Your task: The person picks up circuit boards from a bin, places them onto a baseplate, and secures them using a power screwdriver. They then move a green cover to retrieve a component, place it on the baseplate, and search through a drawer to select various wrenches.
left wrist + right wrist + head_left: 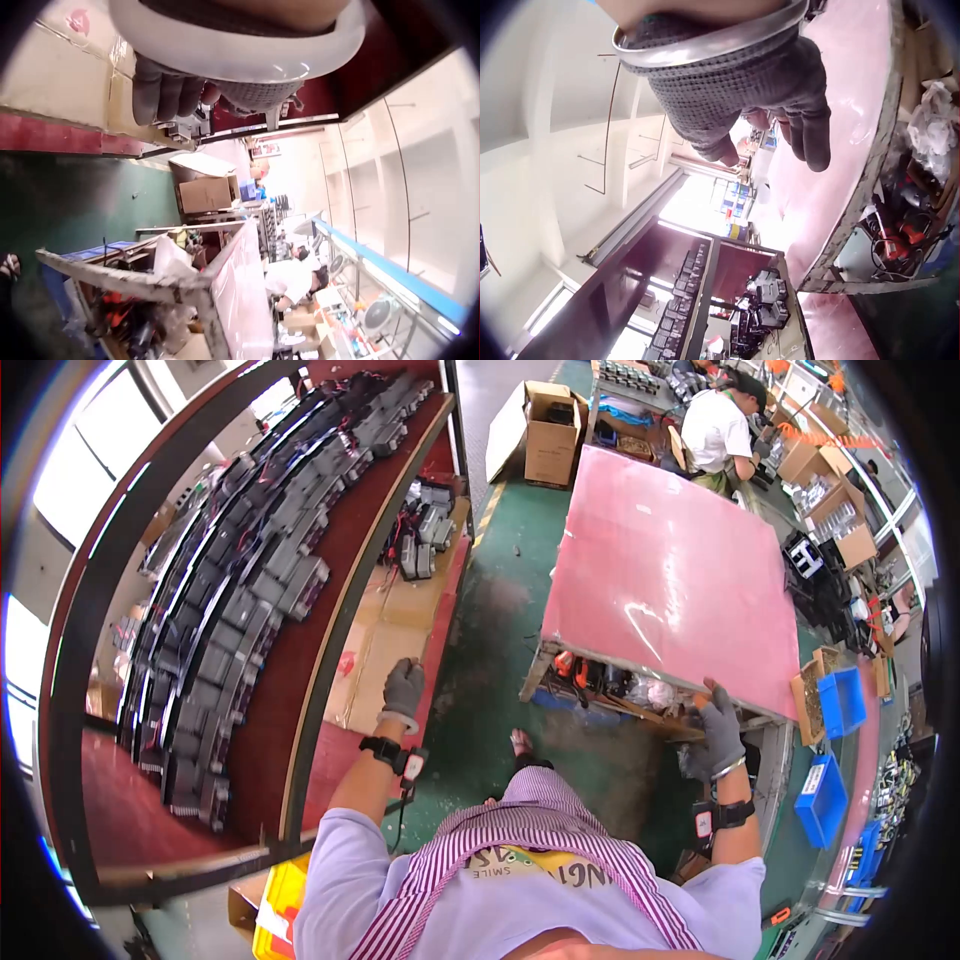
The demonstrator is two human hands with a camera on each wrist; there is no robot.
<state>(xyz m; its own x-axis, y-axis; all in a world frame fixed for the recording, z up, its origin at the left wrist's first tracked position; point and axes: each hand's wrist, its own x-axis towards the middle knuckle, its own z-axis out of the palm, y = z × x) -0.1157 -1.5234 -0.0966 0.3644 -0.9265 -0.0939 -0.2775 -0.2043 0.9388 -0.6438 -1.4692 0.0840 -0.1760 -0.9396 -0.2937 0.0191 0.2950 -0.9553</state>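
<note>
We stand between a rack [270, 720] and the pink table [680, 560]. Grey parts [295, 580] line the rack. Left hand [403, 690] beside it, fingers loosely curled; right hand [720, 732] near the table's edge, fingers loose; nothing seen in either grip. Risk, we judge: careless swing, scraped knuckles.

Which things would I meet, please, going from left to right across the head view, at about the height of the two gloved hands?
Grey parts on the rack, left hand, foot, right hand, upper blue bin.
</note>
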